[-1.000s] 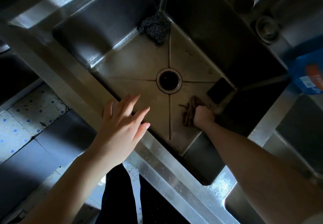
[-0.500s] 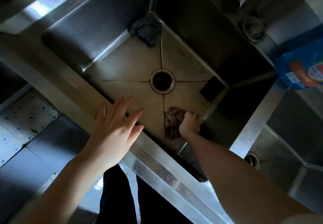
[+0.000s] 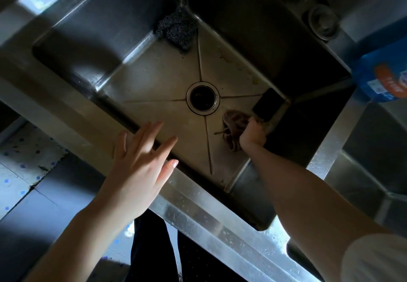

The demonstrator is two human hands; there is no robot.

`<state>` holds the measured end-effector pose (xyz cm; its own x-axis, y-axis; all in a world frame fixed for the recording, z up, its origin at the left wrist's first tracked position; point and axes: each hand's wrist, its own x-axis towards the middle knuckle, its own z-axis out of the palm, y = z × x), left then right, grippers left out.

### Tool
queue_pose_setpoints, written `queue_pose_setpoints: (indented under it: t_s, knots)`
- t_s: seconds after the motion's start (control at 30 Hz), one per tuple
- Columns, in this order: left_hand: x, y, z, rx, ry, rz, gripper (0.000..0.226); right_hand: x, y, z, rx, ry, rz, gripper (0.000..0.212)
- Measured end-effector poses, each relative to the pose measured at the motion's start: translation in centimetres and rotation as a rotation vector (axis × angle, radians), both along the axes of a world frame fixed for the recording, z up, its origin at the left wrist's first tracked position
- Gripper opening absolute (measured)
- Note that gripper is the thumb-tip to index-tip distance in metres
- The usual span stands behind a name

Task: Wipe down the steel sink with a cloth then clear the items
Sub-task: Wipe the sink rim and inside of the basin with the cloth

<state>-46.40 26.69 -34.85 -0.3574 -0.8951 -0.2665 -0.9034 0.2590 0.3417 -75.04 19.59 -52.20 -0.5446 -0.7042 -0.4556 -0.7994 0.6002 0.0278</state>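
Right hand (image 3: 252, 135): down inside the sink, grip closed around a bunched brown cloth (image 3: 233, 128) pressed on the basin floor.
Left hand (image 3: 141, 167): fingers spread, holding nothing, over the sink's (image 3: 198, 211) front rim.
Cloth: just right of the drain (image 3: 202, 97), beside a dark sponge (image 3: 267, 105) in the right corner.
Steel scourer (image 3: 177, 28): far corner of the basin.
Blue packet (image 3: 383, 72): on the right ledge.
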Motion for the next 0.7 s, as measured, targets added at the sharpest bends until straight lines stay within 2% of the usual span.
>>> queue_pose_setpoints:
  t_s: [0.33,0.43,0.6,0.7]
  knots:
    - [-0.7,-0.3,-0.2,-0.015,0.013,0.004,0.050,5.2,7.2,0.9,0.135,-0.149,0.029,0.040]
    - [-0.6,-0.4,-0.4,-0.036,0.025,0.007,0.052,4.7,6.7,0.8,0.136,-0.106,0.022,0.039]
    - [-0.4,-0.4,-0.4,-0.066,-0.028,-0.023,0.048,2.5,3.2,0.3,0.149,0.038,0.153,0.047]
    - [-0.4,-0.4,-0.1,-0.057,-0.023,0.003,0.049,0.5,0.9,0.1,0.114,0.087,0.134,0.049]
